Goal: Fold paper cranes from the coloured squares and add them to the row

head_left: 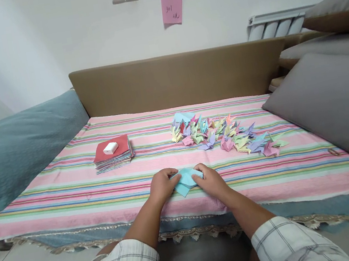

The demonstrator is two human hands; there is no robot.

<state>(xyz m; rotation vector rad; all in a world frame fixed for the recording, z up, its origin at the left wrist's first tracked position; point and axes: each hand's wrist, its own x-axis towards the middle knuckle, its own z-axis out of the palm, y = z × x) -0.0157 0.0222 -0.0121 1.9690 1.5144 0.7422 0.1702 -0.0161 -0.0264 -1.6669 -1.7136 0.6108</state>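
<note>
Working over a striped cloth (pixel 73 207), with colourful folded paper cranes (pixel 226 143) heaped beyond to the right and a red-topped paper stack (pixel 122 144) to the left. Holding, between left hand (pixel 162 185) and right hand (pixel 212 181), a light-blue sheet (pixel 186 179), partly folded, over the cloth's near part. Should handle as nearly weightless, thin, crisp at folds, easily creased or torn; best taken by 2 opposite edges. Pinching both sides, almost closed, with thumbs (pixel 176 178) on the near face and other fingers curled behind, too hidden to judge pressure.
</note>
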